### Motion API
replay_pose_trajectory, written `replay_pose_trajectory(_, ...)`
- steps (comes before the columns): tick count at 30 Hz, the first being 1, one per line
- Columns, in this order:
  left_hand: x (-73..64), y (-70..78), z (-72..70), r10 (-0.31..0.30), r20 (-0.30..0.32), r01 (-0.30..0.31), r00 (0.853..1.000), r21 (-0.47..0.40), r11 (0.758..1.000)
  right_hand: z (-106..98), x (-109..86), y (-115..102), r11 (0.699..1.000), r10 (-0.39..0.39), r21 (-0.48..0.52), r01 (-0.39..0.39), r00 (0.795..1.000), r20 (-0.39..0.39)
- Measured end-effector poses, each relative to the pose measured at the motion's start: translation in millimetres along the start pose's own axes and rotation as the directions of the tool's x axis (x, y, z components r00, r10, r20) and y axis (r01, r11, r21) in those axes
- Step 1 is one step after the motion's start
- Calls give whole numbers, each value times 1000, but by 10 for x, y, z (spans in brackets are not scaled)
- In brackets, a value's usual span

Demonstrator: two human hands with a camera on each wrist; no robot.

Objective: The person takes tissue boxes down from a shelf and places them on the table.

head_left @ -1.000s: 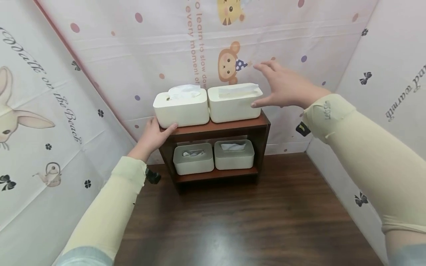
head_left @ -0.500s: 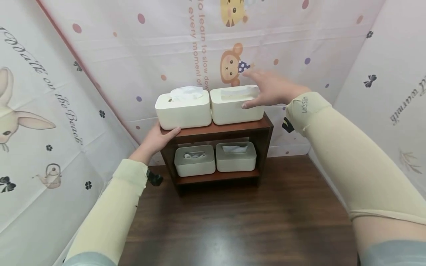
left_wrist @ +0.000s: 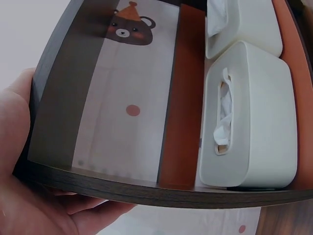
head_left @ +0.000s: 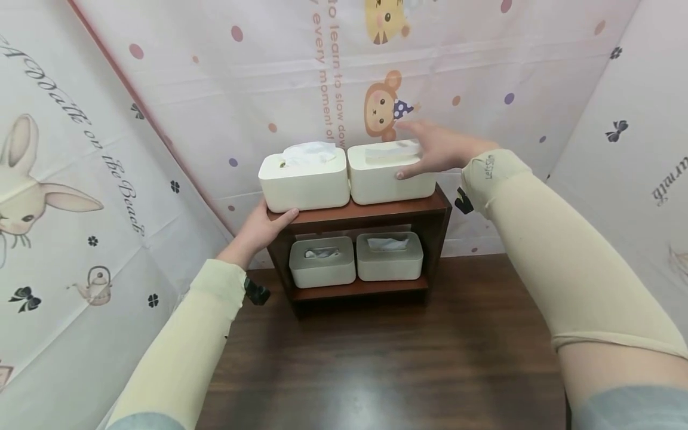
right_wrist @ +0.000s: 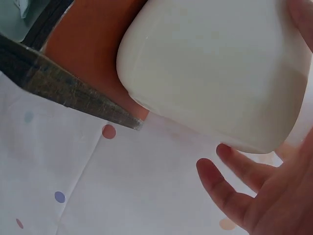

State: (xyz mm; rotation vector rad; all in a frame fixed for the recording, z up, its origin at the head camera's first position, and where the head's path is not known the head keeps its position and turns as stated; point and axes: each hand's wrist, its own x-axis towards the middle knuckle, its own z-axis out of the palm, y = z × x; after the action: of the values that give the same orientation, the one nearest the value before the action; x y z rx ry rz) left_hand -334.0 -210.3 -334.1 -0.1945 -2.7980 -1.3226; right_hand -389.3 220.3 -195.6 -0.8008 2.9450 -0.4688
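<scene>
On the brown shelf unit's top stand two white tissue boxes, the left tissue box (head_left: 304, 185) and the right tissue box (head_left: 391, 182), each with a tissue showing. My left hand (head_left: 259, 226) grips the unit's top left corner, thumb on the front edge beside the left box. The left wrist view shows its fingers extending past the shelf unit's edge (left_wrist: 146, 194). At the right box's end is my right hand (head_left: 442, 146), its thumb over the front face and its fingers spread toward the back. The right wrist view shows those fingertips (right_wrist: 208, 169) beside the box end (right_wrist: 215, 73).
Two more tissue boxes, a left one (head_left: 322, 266) and a right one (head_left: 389, 260), sit on the lower shelf (head_left: 365, 288). Printed cloth walls (head_left: 242, 89) surround the unit at the back and sides. Dark wood flooring (head_left: 376, 352) lies in front.
My right hand has moved left and closer over the right box's end. My left hand keeps its hold on the corner. The view has shifted slightly; the boxes stay on the shelf.
</scene>
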Motion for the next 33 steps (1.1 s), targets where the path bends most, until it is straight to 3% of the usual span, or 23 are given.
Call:
replay_pose_trajectory(5, 7, -17, 18, -11, 9, 11, 1000, -12, 1000, 56, 8, 42, 999, -16, 36, 16, 1000, 14)
replay_pose_trajectory(11, 31, -19, 38, -7, 13, 7, 1000, -26, 1000, 95, -38, 133, 997, 33, 70, -34, 999, 13)
replay_pose_trajectory(21, 41, -32, 74, 17, 2, -17, 1000, -45, 999, 104, -79, 163, 997, 71, 9, -71, 997, -13)
replay_pose_trajectory(28, -5, -38, 66, -4, -9, 4, 1000, -60, 998, 67, -61, 117, 999, 44, -11, -44, 999, 15)
replay_pose_trajectory(33, -8, -32, 41, -10, -24, 9, 1000, -49, 999, -15, -57, 80, 995, 53, -82, -49, 997, 54)
